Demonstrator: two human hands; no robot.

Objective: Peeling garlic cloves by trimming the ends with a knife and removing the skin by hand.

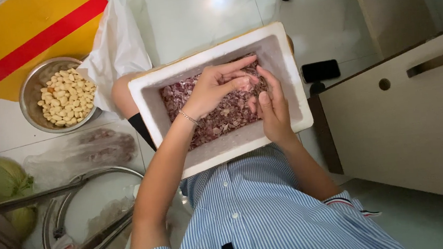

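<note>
A white foam box (279, 55) rests on my lap, filled with purplish garlic skins (215, 117). My left hand (215, 87) and my right hand (272, 106) meet over the box, fingertips pinching a small garlic clove (243, 82) between them. A thin bracelet circles my left wrist. On the floor to the left, a steel bowl (29, 96) holds several peeled pale cloves (67, 98).
A white plastic bag (116, 48) lies beside the bowl, and a clear bag of skins (93, 149) below it. A metal stool frame (64, 223) stands lower left. A black phone (320, 70) lies by a white cabinet (419, 123) on the right.
</note>
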